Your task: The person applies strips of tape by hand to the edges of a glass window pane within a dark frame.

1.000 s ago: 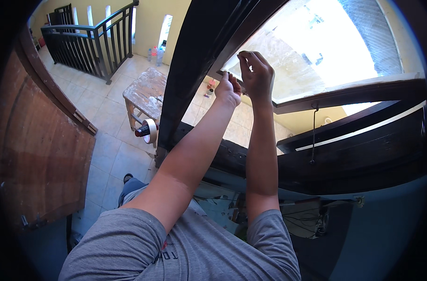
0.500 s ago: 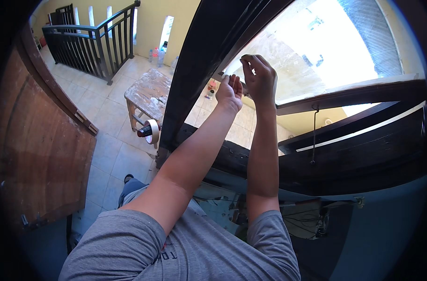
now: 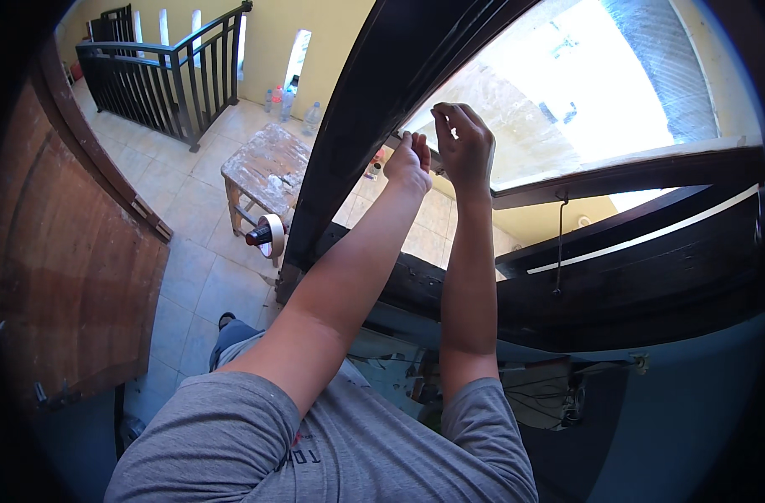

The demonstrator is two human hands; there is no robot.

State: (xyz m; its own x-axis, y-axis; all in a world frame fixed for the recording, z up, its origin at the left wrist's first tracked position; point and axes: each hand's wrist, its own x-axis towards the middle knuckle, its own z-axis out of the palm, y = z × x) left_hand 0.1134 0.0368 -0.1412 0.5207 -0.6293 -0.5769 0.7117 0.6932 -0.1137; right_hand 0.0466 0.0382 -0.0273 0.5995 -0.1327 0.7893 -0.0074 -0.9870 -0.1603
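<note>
Dark painted wood makes up the one big window frame [image 3: 357, 109], and one pane of glass [image 3: 516, 126] is set in the sash beyond it, glaring white across much of its face. Two bare hands are raised near the lower left part of that glass. The left hand [image 3: 409, 161] is near the edge of the sash, its fingers curled and the thumb pointing up; whether it holds anything, I cannot tell. The right hand [image 3: 464, 138] is just beside it and slightly higher, thumb and fingers narrow, drawn close at the tips with a small gap behind them; whether something thin is pinched there, I cannot tell.

One metal hook [image 3: 560, 243] hangs below the glass, to the right of both forearms. On the left, one roll of tape [image 3: 276, 237] shows by the frame, with one dark, red-ended object [image 3: 256, 237] at its middle. Behind it stands one worn wooden stool [image 3: 265, 163], spattered with white. Four plastic bottles [image 3: 312, 117] stand by the yellow wall [image 3: 269, 50], near one dark railing [image 3: 177, 92]. One brown door [image 3: 80, 243] fills the far left.
</note>
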